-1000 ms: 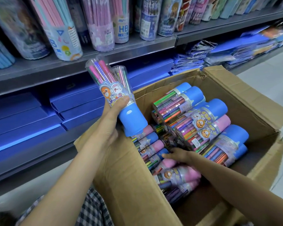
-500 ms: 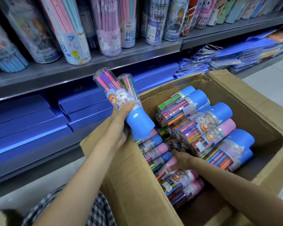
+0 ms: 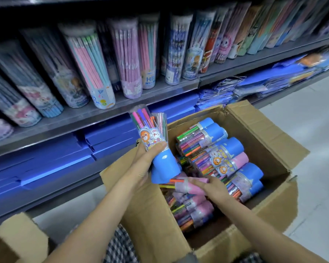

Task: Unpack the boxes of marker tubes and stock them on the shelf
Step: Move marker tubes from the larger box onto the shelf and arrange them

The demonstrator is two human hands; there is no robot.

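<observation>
Taking the open cardboard box [image 3: 270, 133] as the landmark: up and to its left, tall pencil tubes [image 3: 91, 67] are standing in a row on the grey shelf [image 3: 68, 115], with blue folders [image 3: 51, 158] lying stacked on the level beneath. Over the box's left wall, the left hand [image 3: 142, 164] is gripping 2 blue-capped marker tubes [image 3: 154, 143], caps down, tips tilting toward the shelf. Inside the box, near its middle, the right hand [image 3: 215, 188] is closing its fingers round a pink-capped marker tube [image 3: 188, 186] lying sideways. More marker tubes [image 3: 224, 158], blue and pink capped, are lying packed in the box's right part.
</observation>
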